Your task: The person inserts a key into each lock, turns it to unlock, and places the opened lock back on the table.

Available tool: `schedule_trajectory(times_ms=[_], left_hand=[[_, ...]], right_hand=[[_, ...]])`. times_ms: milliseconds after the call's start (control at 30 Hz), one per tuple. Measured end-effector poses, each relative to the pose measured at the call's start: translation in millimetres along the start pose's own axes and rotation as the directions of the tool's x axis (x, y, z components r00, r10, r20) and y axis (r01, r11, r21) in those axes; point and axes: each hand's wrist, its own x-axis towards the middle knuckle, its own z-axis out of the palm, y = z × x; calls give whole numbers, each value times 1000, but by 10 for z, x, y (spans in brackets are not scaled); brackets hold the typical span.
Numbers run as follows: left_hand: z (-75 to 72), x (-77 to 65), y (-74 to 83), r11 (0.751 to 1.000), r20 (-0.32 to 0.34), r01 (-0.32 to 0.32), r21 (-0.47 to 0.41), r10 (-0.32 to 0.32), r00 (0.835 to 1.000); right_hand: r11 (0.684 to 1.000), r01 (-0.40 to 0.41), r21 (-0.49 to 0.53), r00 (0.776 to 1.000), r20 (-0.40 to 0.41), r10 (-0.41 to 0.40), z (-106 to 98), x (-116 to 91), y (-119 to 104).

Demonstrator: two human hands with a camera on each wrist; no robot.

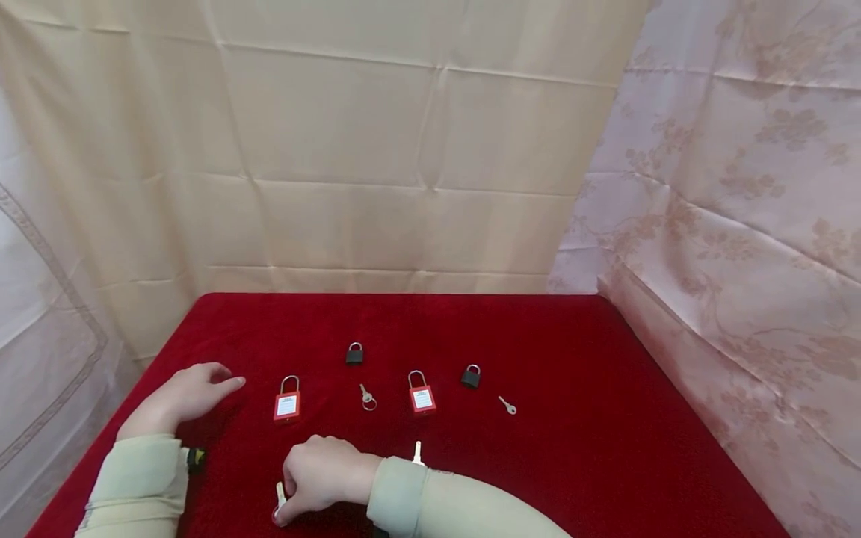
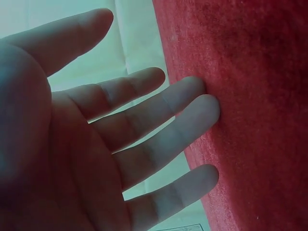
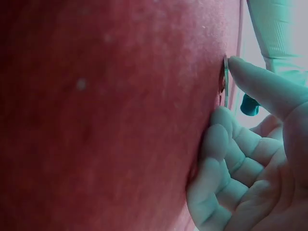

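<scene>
In the head view my right hand (image 1: pixel 326 474) is low on the red cloth, fingers bent. Its thumb and forefinger pinch a small metal key (image 1: pixel 280 493) lying against the cloth. The right wrist view shows this key (image 3: pixel 226 79) edge-on, between the thumb tip and forefinger. My left hand (image 1: pixel 188 392) hovers by the table's left side, holding nothing. In the left wrist view the left fingers (image 2: pixel 168 139) are spread and loosely extended. Nearest to both hands is a red padlock (image 1: pixel 287 403) with a white label, its shackle pointing away.
Another red padlock (image 1: pixel 422 398) lies near the middle. Behind are two black padlocks, one left (image 1: pixel 354 355) and one right (image 1: pixel 471 376). A key with a ring (image 1: pixel 366 396) and a loose key (image 1: pixel 507 406) lie between them. The right sleeve partly covers another key (image 1: pixel 418 453).
</scene>
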Motion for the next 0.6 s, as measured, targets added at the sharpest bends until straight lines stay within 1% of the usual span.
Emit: schedule_trajectory(times_ms=[133, 400, 600], left_hand=[[6, -3, -8, 1000, 16, 16, -9, -16, 1000], [7, 9, -9, 1000, 7, 1, 9, -1, 1000], [19, 31, -24, 1000, 16, 7, 16, -7, 1000]], right_hand=[[1000, 3, -3, 1000, 21, -3, 5, 12, -27], [1000, -2, 3, 1000, 27, 2, 30, 36, -44], [999, -14, 42, 999, 37, 12, 43, 49, -31]])
